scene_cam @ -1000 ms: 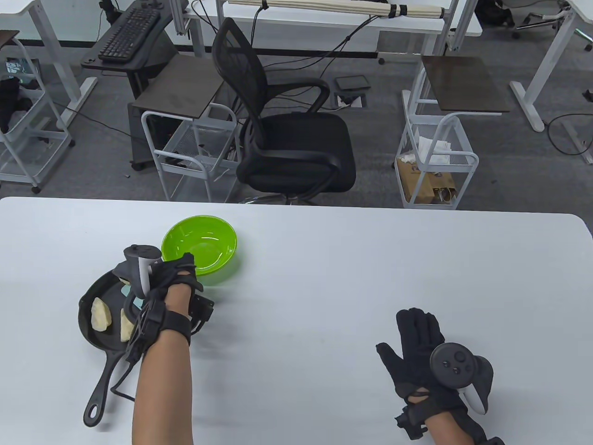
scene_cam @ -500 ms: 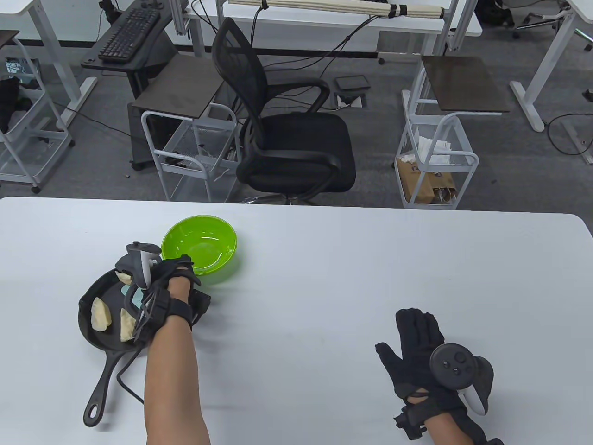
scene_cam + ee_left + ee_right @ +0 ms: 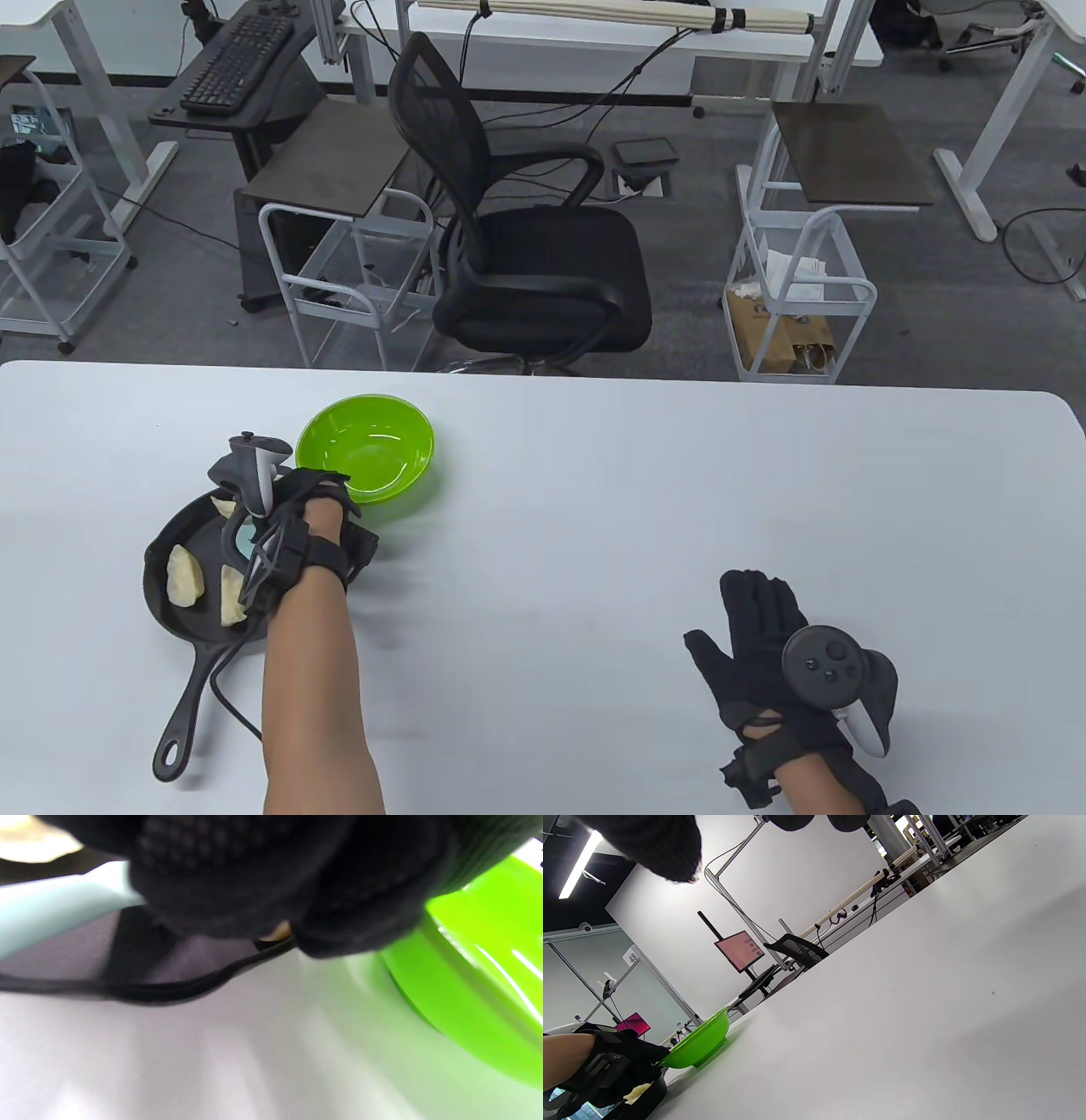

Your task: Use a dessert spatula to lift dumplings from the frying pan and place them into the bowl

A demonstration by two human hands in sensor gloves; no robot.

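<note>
A black frying pan sits at the table's left, handle toward me. Two pale dumplings lie in it, and a third dumpling shows at the far rim. My left hand hovers over the pan's right side and grips a pale blue dessert spatula; the left wrist view shows the fingers curled round its handle. The blade is mostly hidden under the hand. The green bowl stands empty just right of the pan. My right hand lies flat on the table, holding nothing.
A glove cable trails beside the pan handle. Beyond the table's far edge stand a black office chair and wire carts. White tabletop stretches between my hands.
My left hand has crept a little toward the pan's far rim with the spatula, and its forearm has swung rightward. The right hand has barely shifted.
</note>
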